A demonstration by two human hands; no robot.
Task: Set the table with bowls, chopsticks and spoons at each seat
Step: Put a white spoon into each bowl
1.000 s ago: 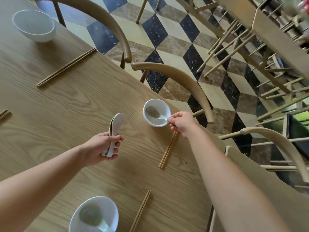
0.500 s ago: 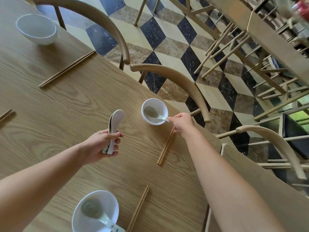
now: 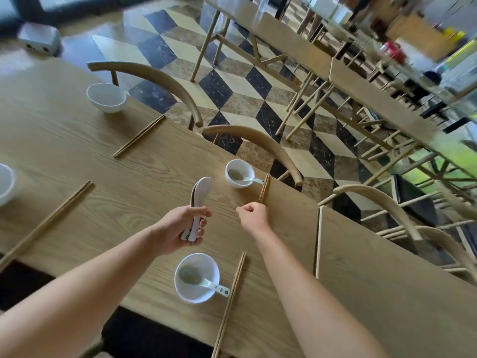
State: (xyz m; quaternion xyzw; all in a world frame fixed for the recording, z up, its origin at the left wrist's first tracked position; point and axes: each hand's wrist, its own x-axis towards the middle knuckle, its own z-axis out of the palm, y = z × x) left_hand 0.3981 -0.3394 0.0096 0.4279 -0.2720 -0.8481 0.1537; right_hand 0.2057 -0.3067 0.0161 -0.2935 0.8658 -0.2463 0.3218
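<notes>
My left hand (image 3: 184, 224) grips a small stack of white spoons (image 3: 199, 196) upright over the wooden table (image 3: 108, 174). My right hand (image 3: 254, 217) is curled shut with nothing in it, just below a pair of chopsticks (image 3: 264, 188). Beside those chopsticks a small white bowl (image 3: 239, 173) holds a spoon (image 3: 246, 178). A nearer bowl (image 3: 196, 277) also holds a spoon (image 3: 209, 284), with chopsticks (image 3: 229, 303) to its right. A far bowl (image 3: 105, 97) has no spoon; chopsticks (image 3: 139, 135) lie beside it.
Another bowl (image 3: 4, 183) shows at the left edge with chopsticks (image 3: 46, 223) near it. Curved wooden chair backs (image 3: 255, 143) line the table's right edge. A second table (image 3: 387, 288) adjoins on the right. More chairs and tables stand beyond on the checkered floor (image 3: 232, 81).
My right hand let go of the spoon, leaving it in the small bowl, and drew back toward me. The view swung up and left, showing more of the table.
</notes>
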